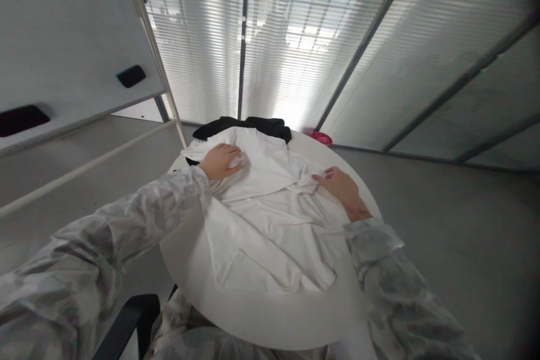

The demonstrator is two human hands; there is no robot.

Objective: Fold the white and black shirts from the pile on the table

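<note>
A white T-shirt (270,219) lies spread and wrinkled over a round white table, its neckline at the far side and its hem toward me. On the shirt's upper left part, my left hand (221,161) rests flat with its fingers stretched out. At the right sleeve, my right hand (338,184) has its thumb and fingers closed on the bunched fabric. Some dark cloth (261,124) sits behind the shirt's collar, partly hidden under it.
The round white table (270,323) has its near edge close to my lap. A pink object (321,138) shows past its far right edge. A black armrest (130,320) is at lower left. A pale frame (97,163) stands left, and a blind-covered glass wall (287,56) lies beyond.
</note>
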